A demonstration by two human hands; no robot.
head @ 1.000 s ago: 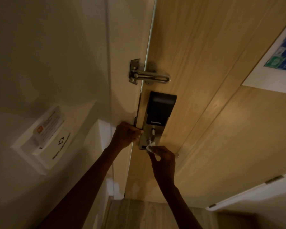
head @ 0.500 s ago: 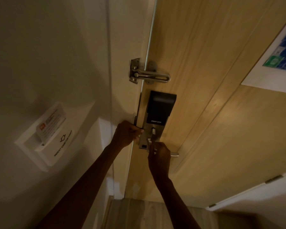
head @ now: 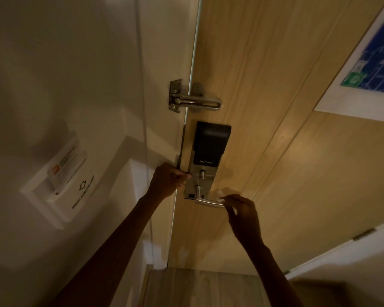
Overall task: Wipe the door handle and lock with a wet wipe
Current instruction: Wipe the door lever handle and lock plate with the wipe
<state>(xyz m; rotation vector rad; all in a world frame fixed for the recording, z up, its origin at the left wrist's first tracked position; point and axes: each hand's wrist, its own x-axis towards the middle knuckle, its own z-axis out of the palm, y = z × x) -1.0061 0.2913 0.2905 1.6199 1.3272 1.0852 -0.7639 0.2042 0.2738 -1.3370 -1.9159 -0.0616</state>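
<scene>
Now handle (head: 207,201) horizontal — tip right.

The wooden door (head: 264,63) carries a smart lock (head: 206,156), lever handle (head: 205,201), swing-bar guard (head: 195,100) — and a posted sign (head: 368,69).

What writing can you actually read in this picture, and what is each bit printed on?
"SMART LOCK": white letters on the black panel of the door lock.
Card holder on the wall: a line of black capitals beside an arrow, too blurred to read.
Card in that holder: orange mark and small print, unreadable.
Blue and green notice on the door: a diagram, its text too small to read.
</scene>
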